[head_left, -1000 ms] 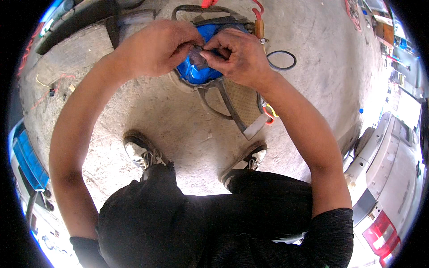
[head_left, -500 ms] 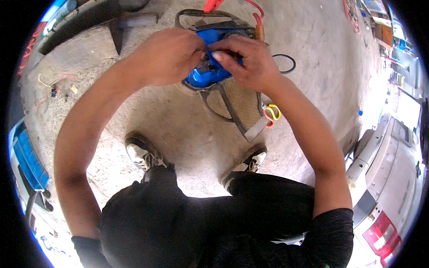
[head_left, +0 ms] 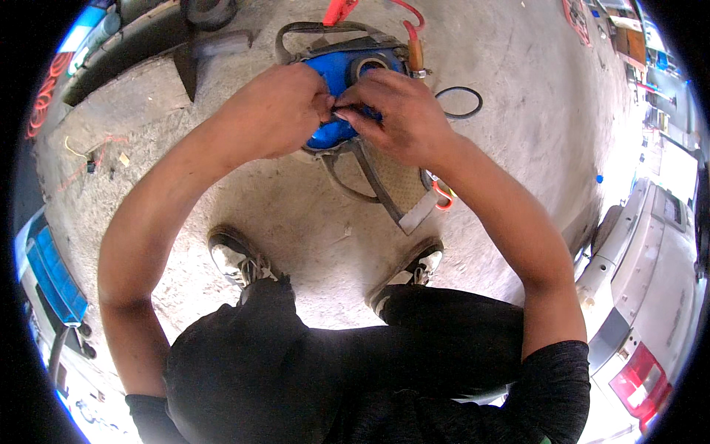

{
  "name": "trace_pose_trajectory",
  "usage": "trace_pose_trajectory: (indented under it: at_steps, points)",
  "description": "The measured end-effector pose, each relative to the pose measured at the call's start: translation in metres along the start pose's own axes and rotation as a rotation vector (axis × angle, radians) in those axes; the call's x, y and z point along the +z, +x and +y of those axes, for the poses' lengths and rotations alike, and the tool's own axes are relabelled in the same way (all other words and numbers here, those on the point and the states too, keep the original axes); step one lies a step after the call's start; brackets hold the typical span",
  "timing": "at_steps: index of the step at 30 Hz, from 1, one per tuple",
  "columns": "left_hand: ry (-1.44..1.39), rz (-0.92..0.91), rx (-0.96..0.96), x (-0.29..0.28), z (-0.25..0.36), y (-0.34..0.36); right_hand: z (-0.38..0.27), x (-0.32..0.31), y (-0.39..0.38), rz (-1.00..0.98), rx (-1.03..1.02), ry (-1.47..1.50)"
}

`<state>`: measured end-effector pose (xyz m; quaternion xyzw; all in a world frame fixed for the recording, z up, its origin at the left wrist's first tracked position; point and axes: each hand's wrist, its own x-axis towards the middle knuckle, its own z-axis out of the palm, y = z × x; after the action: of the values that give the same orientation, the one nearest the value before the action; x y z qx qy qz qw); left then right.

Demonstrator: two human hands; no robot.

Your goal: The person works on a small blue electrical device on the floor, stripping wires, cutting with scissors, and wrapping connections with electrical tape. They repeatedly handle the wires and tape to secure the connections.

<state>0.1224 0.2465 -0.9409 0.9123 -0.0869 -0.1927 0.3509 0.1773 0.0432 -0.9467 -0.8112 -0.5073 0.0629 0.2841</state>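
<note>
My left hand [head_left: 277, 111] and my right hand [head_left: 396, 111] meet fingertip to fingertip over a blue rounded part [head_left: 333, 74] that lies on the concrete floor. Together the fingers pinch a small dark piece [head_left: 342, 115]; its shape is mostly hidden by them. The blue part has a round opening [head_left: 367, 66] near its top and sits among grey rubber strips [head_left: 384, 185]. My two shoes [head_left: 237, 255] stand on the floor below the hands.
A black rubber ring [head_left: 458, 102] lies right of the blue part. A red cable with a clamp [head_left: 344, 9] runs at the top. A white car's rear [head_left: 636, 311] stands at the right, a dark bumper [head_left: 126, 44] at upper left, a blue object [head_left: 52, 274] at the left.
Both hands have drifted slightly lower and to the right over the blue part, fingers still working together on the small piece.
</note>
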Motion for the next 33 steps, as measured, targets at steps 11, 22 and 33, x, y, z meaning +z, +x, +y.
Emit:
trace_pose_trajectory:
  at_steps: [11, 22, 33]
  points:
    - [-0.172, 0.004, 0.054, -0.004, -0.007, -0.009, 0.000, 0.006, 0.010, 0.078, 0.011, 0.025]
    - [-0.186, -0.013, 0.139, -0.003, -0.013, -0.012, -0.012, 0.023, -0.004, 0.187, 0.069, -0.097]
    - [-0.192, -0.076, -0.033, -0.006, 0.012, -0.024, -0.015, 0.033, -0.011, 0.269, -0.020, -0.164]
